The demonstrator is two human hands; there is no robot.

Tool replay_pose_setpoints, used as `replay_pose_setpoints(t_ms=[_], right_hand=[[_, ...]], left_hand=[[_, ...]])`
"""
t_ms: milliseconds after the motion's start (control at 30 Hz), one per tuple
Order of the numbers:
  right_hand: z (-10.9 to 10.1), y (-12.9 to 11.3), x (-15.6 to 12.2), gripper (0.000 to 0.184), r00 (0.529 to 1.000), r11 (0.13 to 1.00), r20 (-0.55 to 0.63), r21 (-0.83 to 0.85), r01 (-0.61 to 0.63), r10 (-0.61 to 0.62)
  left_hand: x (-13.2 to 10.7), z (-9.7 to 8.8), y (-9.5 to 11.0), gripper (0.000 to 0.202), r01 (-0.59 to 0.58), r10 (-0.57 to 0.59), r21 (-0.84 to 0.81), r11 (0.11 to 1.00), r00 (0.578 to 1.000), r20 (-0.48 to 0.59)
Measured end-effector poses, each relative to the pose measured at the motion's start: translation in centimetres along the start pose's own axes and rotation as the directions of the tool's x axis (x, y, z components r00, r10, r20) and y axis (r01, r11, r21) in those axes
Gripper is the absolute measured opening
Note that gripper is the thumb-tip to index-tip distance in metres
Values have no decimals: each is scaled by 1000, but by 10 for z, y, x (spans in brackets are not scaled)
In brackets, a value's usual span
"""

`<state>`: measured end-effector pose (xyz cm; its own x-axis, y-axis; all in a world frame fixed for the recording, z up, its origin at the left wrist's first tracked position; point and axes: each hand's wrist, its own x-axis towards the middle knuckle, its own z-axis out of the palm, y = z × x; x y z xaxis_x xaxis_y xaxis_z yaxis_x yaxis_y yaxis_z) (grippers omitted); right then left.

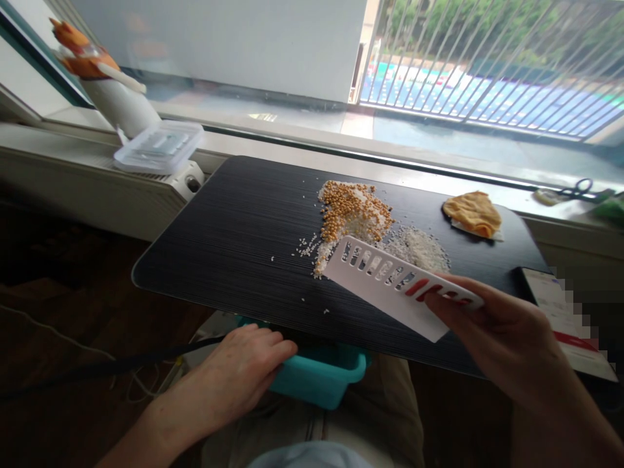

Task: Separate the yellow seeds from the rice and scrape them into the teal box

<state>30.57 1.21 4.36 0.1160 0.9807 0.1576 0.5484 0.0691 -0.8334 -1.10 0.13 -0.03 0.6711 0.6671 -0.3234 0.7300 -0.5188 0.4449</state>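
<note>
Over the grained tabletop [234, 227], my right hand [509, 325] grips a slotted plastic scraper [380, 292] jutting past the fingers [446, 314]; my left hand [253, 354] clasps a tub [312, 383].

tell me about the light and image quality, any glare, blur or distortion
Head view throughout: strong daylight comes through the window, while the floor sinks into darkness; blocky pixels sit beside the phone; wide-angle stretch seems to lean the orange-topped figure at upper left; the white scraper reads fairly clear, the scissors at far right look soft.
</note>
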Motion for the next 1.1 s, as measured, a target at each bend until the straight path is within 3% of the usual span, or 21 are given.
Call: replay_pose_setpoints(t_ms=[433, 633, 933, 1100], right_hand=[[0, 4, -1, 14, 992, 991, 12, -23, 129, -129], [8, -2, 7, 16, 989, 990, 61, -12, 139, -138], [-2, -2, -5, 16, 992, 994, 58, 4, 112, -112], [5, -9, -2, 16, 980, 991, 151, 4, 134, -134]], left_hand=[[1, 0, -1, 24, -4, 4, -5, 1000, 1000, -4], [1, 0, -2, 25, -12, 12, -13, 1000, 1000, -21], [4, -3, 1, 24, 3, -4, 28, 1000, 1000, 25], [1, -5, 2, 24, 9, -9, 26, 1000, 1000, 7]])
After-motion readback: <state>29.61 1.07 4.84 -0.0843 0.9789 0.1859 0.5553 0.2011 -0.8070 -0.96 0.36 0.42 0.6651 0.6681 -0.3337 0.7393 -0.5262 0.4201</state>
